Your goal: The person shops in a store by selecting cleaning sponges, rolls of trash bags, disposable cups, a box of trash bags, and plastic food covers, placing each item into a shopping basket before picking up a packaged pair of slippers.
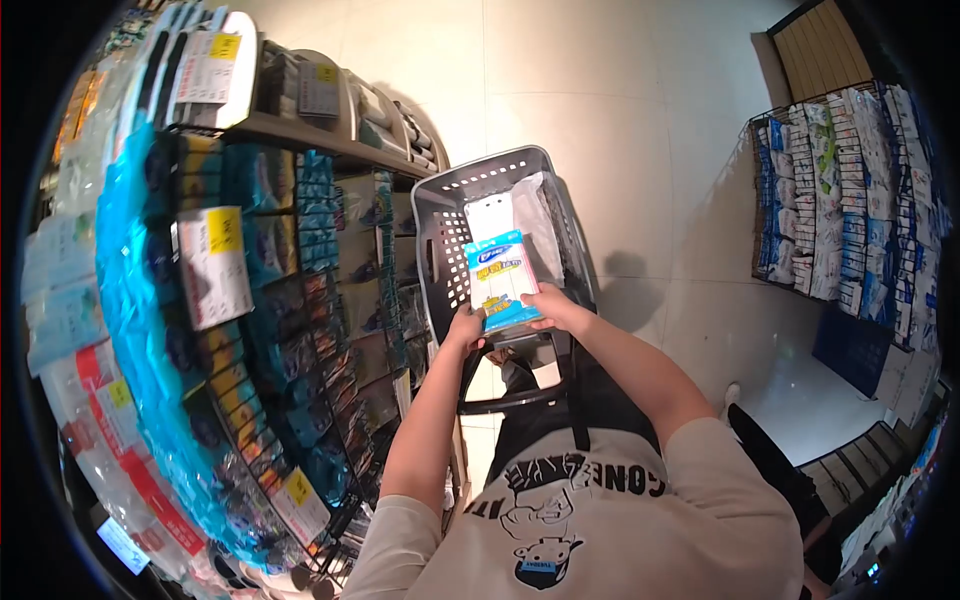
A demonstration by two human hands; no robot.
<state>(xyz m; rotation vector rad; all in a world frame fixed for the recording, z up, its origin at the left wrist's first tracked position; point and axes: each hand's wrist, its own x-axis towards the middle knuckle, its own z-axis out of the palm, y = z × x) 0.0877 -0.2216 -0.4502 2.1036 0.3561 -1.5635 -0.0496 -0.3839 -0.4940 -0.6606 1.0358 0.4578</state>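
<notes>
A flat blue and white packet (503, 280) with yellow lettering is held over the near end of a grey shopping basket (427, 203). My left hand (466, 328) grips its lower left corner, and my right hand (556, 308) pinches the right edge. Both thumbs rest on the front of the packet, while most fingers are hidden beneath. Inside the basket, behind the packet, lie a white item (490, 214) and a pale plastic-wrapped item (543, 225), both partly covered. A dark curved handle (512, 405) is between the basket and my body.
Shelving close on the left carries hanging packs (262, 185), blue plastic packaging (135, 290) and price cards (215, 265). To the right stands a rack of white and blue packets (830, 200). Pale tiled floor (620, 130) stretches ahead. Another person's shoe (733, 392) shows at right.
</notes>
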